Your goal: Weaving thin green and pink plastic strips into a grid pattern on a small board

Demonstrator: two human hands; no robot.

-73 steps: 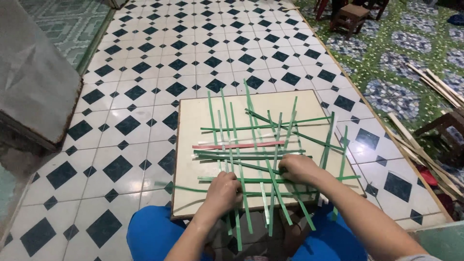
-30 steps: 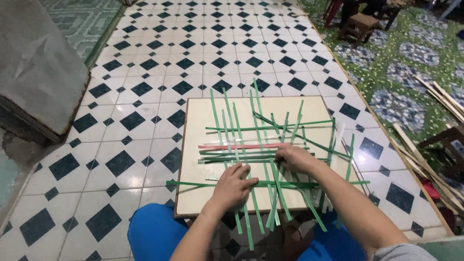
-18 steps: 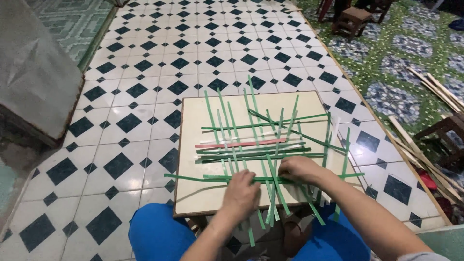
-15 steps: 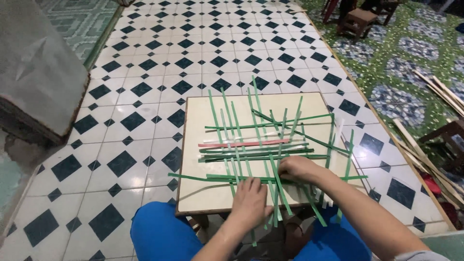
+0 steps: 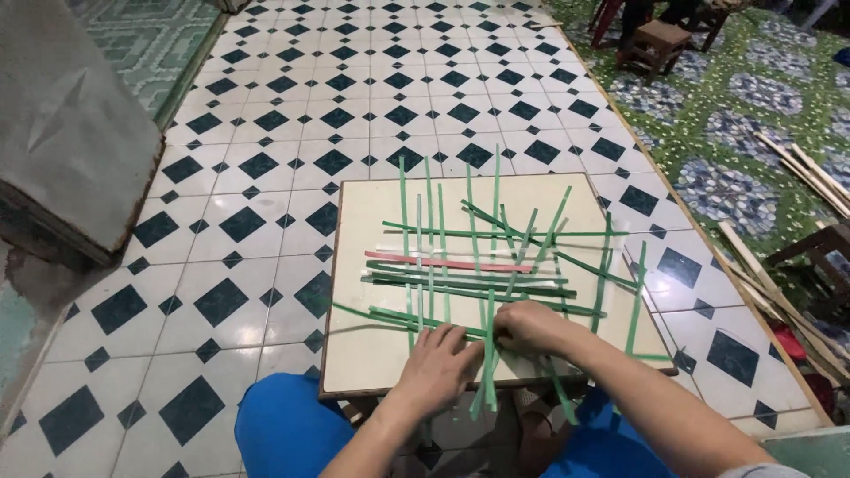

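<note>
Head view: both hands work thin green strips [image 5: 478, 288] laid crosswise on a cream desk [image 5: 354, 354].
The strips are flat, narrow and glossy, loosely interlaced, with one pink strip [image 5: 447, 263] among them. The left hand [image 5: 440, 365] presses flat, fingers spread, at the near edge; the right hand [image 5: 531, 327] pinches strips beside it.

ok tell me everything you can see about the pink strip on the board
The pink strip is one thin, flat band, plastic-looking, lying nearly level across the cream board among green strips. Upright green strips cross it; whether over or under is unclear. Neither the left hand nor the right hand touches it.
</note>
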